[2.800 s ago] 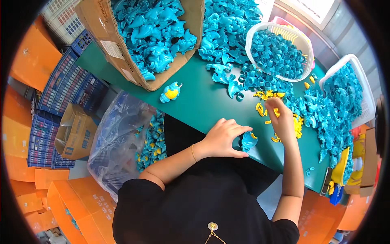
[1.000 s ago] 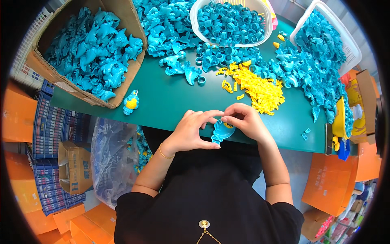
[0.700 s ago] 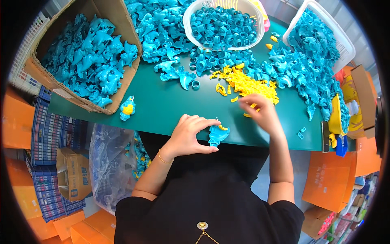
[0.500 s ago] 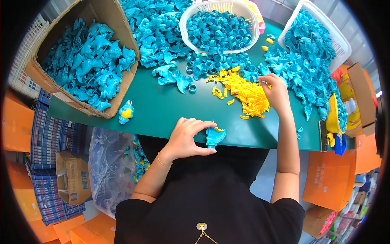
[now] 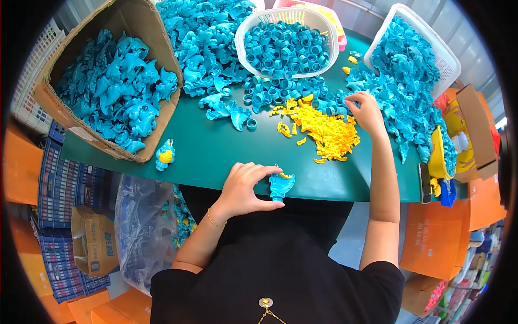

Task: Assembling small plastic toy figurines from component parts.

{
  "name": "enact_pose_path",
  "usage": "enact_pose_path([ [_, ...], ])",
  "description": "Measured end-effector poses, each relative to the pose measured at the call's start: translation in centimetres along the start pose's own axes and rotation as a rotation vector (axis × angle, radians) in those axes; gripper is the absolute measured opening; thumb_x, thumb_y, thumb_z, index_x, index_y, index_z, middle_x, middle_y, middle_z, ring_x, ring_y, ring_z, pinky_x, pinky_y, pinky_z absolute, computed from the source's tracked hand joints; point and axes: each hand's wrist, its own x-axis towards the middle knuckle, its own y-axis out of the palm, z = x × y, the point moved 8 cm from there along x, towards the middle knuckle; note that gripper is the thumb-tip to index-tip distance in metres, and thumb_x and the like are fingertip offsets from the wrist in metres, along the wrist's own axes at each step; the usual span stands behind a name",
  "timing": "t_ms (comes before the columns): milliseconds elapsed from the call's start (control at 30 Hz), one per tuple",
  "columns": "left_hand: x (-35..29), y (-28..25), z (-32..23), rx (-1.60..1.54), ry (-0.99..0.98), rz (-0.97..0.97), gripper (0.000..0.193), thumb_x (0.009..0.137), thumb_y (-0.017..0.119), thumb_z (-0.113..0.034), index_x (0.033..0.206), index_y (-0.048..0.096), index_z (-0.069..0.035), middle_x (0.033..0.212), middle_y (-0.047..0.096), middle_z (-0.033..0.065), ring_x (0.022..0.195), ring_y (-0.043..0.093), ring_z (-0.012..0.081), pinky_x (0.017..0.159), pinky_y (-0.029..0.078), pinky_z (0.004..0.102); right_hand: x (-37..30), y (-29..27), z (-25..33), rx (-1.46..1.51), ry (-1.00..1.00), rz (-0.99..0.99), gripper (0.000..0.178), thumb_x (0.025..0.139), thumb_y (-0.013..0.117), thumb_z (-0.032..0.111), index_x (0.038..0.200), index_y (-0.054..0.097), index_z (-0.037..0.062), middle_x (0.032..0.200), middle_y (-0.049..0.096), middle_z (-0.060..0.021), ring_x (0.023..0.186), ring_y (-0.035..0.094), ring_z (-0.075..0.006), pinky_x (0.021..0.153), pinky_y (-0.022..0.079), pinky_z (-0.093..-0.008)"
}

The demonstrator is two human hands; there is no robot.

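Between the thumb and fingers of my left hand [image 5: 243,189] is a turquoise plastic toy shell half [image 5: 281,187], its hollow side up, with a small yellow part along its upper edge. It is held at the table's front edge. My right hand [image 5: 368,115] is over the far right end of a heap of small yellow plastic parts [image 5: 326,132], beside the turquoise rings [image 5: 326,102] and a pile of turquoise shell pieces [image 5: 391,102]. Its thumb and forefinger are bent together; whatever they pinch, if anything, cannot be made out.
A cardboard box [image 5: 154,27] of turquoise shells stands at left, with an assembled turquoise-and-yellow figure [image 5: 165,155] beside it. White baskets hold rings [image 5: 244,59] and shells [image 5: 452,70]. A yellow tray [image 5: 440,156] and a dark phone-like object [image 5: 424,183] lie at the right edge.
My right hand has shifted from the yellow heap slightly away toward the turquoise pieces. My left hand still grips the shell half. The whole view has shifted a little.
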Motion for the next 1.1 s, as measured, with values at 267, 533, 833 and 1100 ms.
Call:
enact_pose_path([
  [267,0.4,-0.4,-0.2,0.004,0.02,-0.011,0.07,0.062,0.095,-0.049,0.122,0.072,-0.018,0.103,0.071,-0.0047,0.074,0.053,0.0145,0.08,0.038,0.0307,6.2,2.0,0.7,0.021,-0.153,-0.065,0.02,0.095,0.067,0.014,0.11,0.079,0.0085,0.118,0.074,-0.0148,0.118,0.065,-0.036,0.104,0.051,-0.0434],
  [533,0.5,-0.2,-0.6,-0.004,0.005,0.01,0.07,0.062,0.095,-0.048,0.122,0.073,-0.019,0.097,0.069,-0.0046,0.073,0.053,0.0141,0.078,0.038,0.0305,18.6,11.7,-3.4,0.056,-0.356,0.062,0.038,0.096,0.067,0.028,0.131,0.071,0.0138,0.128,0.071,-0.0195,0.12,0.067,-0.0379,0.103,0.053,-0.044],
  [833,0.2,0.0,-0.2,0.035,-0.049,0.067,0.069,0.063,0.095,-0.053,0.121,0.074,-0.02,0.094,0.068,-0.0042,0.074,0.055,0.0141,0.079,0.038,0.0309,21.6,15.2,-2.8,0.909,-0.17,0.186,0.041,0.091,0.077,0.026,0.127,0.072,0.0065,0.115,0.074,-0.0086,0.098,0.069,-0.0199,0.087,0.058,-0.0376],
  [1100,0.7,0.5,-0.4,0.01,-0.049,0.094,0.069,0.063,0.095,-0.053,0.121,0.075,-0.02,0.094,0.068,-0.0048,0.075,0.056,0.0135,0.082,0.039,0.0305,24.9,17.2,-7.9,0.678,-0.235,0.184,0.054,0.078,0.086,0.032,0.123,0.072,0.0053,0.116,0.075,-0.0147,0.104,0.072,-0.028,0.087,0.058,-0.0416],
])
